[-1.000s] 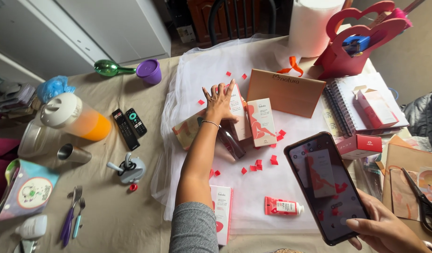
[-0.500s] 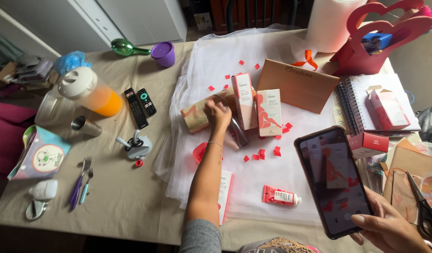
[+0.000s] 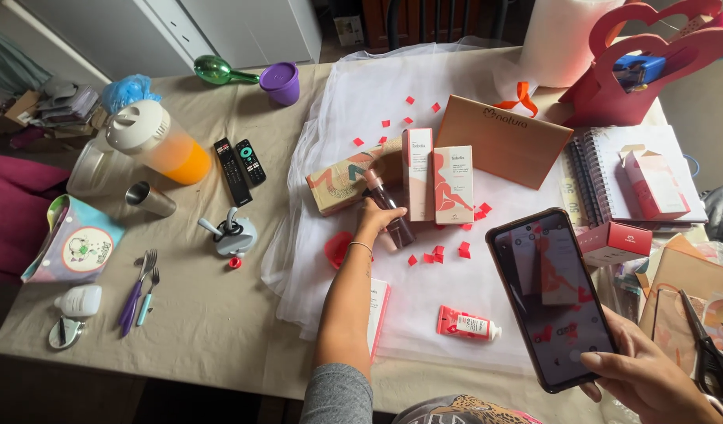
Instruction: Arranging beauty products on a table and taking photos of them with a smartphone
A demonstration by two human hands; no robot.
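My left hand (image 3: 375, 217) reaches over the white tulle cloth (image 3: 424, 314) and grips a dark brown bottle (image 3: 387, 207) lying beside a patterned box (image 3: 342, 183). Two tall pink-and-white cartons (image 3: 453, 184) lie just right of the bottle, with small red paper squares (image 3: 463, 250) scattered around. A brown cardboard box (image 3: 503, 141) leans behind them. My right hand (image 3: 652, 378) holds a smartphone (image 3: 551, 295) at the lower right, its screen showing the cartons. A pink tube (image 3: 467, 323) lies on the cloth near the front edge.
A jug of orange liquid (image 3: 159, 145), metal cup (image 3: 149, 199), two remotes (image 3: 241, 166), purple cup (image 3: 282, 82) and cutlery (image 3: 138, 295) sit on the left. A red heart-shaped bag (image 3: 628, 86), spiral notebook (image 3: 605, 177), small pink boxes (image 3: 653, 183) and scissors (image 3: 703, 349) crowd the right.
My left hand pulled back from the cartons, came down on the dark bottle and closed on it. The phone rose slightly and the view shifted.
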